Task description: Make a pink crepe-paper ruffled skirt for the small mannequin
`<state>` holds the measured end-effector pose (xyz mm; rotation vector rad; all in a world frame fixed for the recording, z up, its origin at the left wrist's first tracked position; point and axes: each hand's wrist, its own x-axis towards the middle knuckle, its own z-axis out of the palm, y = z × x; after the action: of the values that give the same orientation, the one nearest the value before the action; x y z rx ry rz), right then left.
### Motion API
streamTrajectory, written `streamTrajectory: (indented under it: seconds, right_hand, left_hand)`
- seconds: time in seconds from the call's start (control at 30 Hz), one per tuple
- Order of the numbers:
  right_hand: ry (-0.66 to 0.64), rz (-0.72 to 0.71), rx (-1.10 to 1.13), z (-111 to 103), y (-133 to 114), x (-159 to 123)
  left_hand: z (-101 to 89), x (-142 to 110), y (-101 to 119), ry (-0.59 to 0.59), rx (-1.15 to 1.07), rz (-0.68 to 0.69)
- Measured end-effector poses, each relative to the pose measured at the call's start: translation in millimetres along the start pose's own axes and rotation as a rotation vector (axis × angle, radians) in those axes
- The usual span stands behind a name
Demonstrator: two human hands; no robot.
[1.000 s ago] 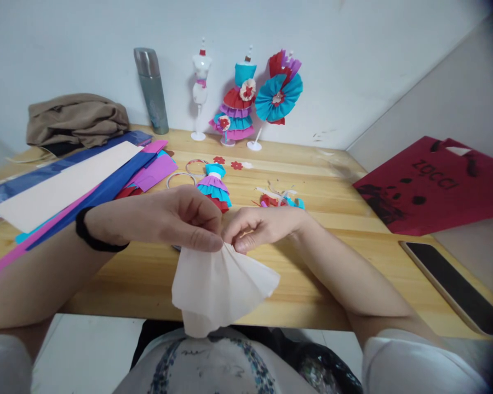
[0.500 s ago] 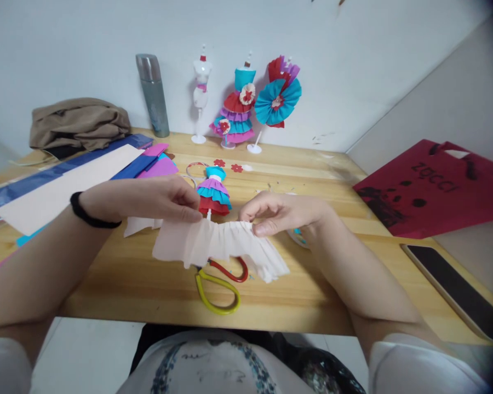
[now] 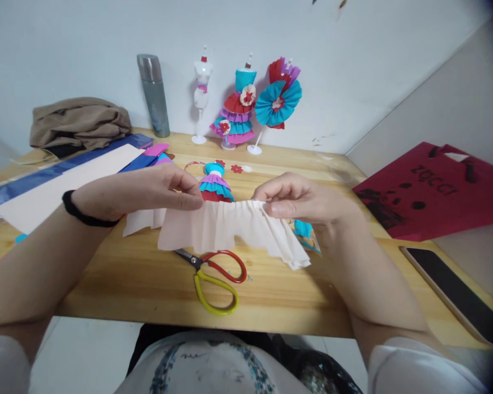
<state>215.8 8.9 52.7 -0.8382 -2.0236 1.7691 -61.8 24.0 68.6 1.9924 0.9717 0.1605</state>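
Stretched between my hands is a pleated strip of cream crepe paper [image 3: 222, 224], its gathered edge on top and the loose edge hanging down. My left hand [image 3: 164, 189] pinches it toward the left, and my right hand [image 3: 302, 200] pinches the bunched folds at the right. Below the strip, scissors [image 3: 216, 279] with one red and one yellow handle lie on the wooden table [image 3: 123, 287]. Just behind it is a small mannequin in a tiered paper dress [image 3: 215, 183], its lower part covered by the strip. Another pale paper piece [image 3: 143, 220] lies under my left hand.
Three little mannequins, one nearly bare [image 3: 202, 90] and two dressed [image 3: 244, 109] [image 3: 278, 101], stand along the wall beside a flask [image 3: 154, 98]. Coloured paper sheets [image 3: 72, 186] and brown cloth [image 3: 80, 123] lie left. A red bag [image 3: 431, 191] and phone [image 3: 452, 290] are right.
The paper was bunched into a fan with my hands together. My hands have since moved apart and slightly up, spreading the strip sideways and uncovering the scissors.
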Motion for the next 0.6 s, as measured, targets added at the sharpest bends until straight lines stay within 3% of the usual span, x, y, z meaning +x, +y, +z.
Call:
streamTrajectory:
  seconds: [0.17,0.47,0.6]
  right_hand:
    - [0.167,-0.056,0.127,-2,9,7]
    - [0.232,-0.032,-0.615,2,2,13]
    - [0.221,-0.021,-0.794,1,5,17]
  left_hand:
    - [4.0,4,-4,0.182,-0.069,-0.051]
    - [7.3,22,-17,0.136,0.000,-0.037]
    - [7.1,22,-16,0.147,0.035,-0.036]
